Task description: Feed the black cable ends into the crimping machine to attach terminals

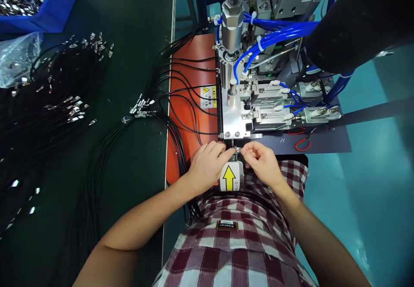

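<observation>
Just below the machine's front plate, my left hand [208, 165] has its fingers curled and its thumb stretched to the right, closed on a black cable that is mostly hidden under it. A short cable end with small coloured wires [238, 149] shows between the two hands. Thumb and forefinger of my right hand [261, 163] pinch at this end from the right. Under the hands is a white label with a yellow arrow [229, 177]. More black cables [177, 142] lie over the orange-red mat [189, 106], left of my left hand.
Above my hands stands a metal press machine [231, 101] with blue air hoses [281, 30]. On the dark green table lie cable bundles with silvery metal ends [140, 107], a clear plastic bag [21, 58] and a blue bin [53, 9] of shiny metal parts.
</observation>
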`<action>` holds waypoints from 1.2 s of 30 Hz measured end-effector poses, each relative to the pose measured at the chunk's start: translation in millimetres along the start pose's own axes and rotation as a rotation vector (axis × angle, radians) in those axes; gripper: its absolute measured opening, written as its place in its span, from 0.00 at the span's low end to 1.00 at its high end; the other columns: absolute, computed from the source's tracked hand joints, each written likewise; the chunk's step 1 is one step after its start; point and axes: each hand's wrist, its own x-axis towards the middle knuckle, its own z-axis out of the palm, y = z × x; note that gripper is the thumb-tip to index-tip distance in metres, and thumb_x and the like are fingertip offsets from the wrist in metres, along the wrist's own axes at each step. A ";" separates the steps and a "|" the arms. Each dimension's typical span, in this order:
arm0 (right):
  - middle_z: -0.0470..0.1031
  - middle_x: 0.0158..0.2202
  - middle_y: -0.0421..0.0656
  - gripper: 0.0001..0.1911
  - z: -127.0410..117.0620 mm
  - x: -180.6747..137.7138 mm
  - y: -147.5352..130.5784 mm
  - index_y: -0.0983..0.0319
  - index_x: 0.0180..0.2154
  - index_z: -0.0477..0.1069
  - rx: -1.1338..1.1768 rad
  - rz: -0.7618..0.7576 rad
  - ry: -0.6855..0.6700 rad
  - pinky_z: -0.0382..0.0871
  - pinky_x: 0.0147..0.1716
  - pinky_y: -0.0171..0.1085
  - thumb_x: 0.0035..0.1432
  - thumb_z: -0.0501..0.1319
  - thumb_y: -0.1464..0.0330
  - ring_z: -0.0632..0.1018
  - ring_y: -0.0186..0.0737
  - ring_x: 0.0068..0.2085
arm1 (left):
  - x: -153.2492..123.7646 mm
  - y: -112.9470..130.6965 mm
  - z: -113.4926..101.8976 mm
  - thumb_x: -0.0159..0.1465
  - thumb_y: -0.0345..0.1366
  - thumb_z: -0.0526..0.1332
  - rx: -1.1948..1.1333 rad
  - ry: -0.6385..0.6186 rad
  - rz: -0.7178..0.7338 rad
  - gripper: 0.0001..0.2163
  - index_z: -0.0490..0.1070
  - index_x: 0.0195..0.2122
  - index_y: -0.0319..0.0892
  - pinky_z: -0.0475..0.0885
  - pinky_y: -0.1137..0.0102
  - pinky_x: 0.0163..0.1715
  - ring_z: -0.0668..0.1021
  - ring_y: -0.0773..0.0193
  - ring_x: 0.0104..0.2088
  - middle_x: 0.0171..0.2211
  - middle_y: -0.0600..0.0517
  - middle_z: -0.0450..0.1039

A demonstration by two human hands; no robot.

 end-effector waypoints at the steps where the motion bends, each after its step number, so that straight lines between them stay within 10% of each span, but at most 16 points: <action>1: 0.64 0.20 0.35 0.10 -1.0 0.9 -1.0 0.60 0.29 0.68 0.021 0.022 -0.009 0.63 0.21 0.34 0.55 0.62 0.61 0.67 0.33 0.20 | -0.1 -0.2 0.0 0.68 0.35 0.51 -0.005 0.003 0.002 0.13 0.72 0.48 0.42 0.65 0.65 0.34 0.70 0.58 0.36 0.36 0.46 0.70; 36: 0.67 0.22 0.37 0.05 8.1 -1.4 -3.3 0.60 0.31 0.68 -0.080 -0.015 0.116 0.62 0.21 0.33 0.57 0.57 0.66 0.68 0.33 0.21 | 0.7 -1.2 -2.7 0.68 0.33 0.50 0.028 -0.052 0.024 0.14 0.70 0.52 0.43 0.63 0.66 0.34 0.69 0.59 0.35 0.36 0.47 0.69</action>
